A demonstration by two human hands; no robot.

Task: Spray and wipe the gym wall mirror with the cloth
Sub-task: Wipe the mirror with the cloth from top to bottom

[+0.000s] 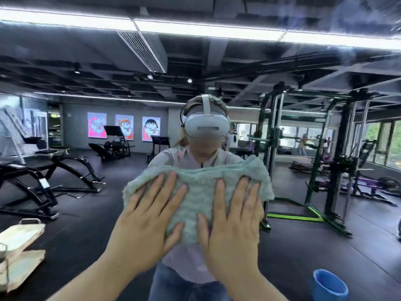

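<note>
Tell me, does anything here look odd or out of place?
Nothing stands out. Both hands, left and right, press the green cloth flat on the mirror; a blue bucket stands upright at lower right.

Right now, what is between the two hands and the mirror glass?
In the head view, the green cloth lies between them: the left hand and right hand press it flat against the mirror.

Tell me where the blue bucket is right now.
In the head view the blue bucket sits at the bottom right corner, on the dark floor, below and right of the right hand pressing the cloth.
</note>
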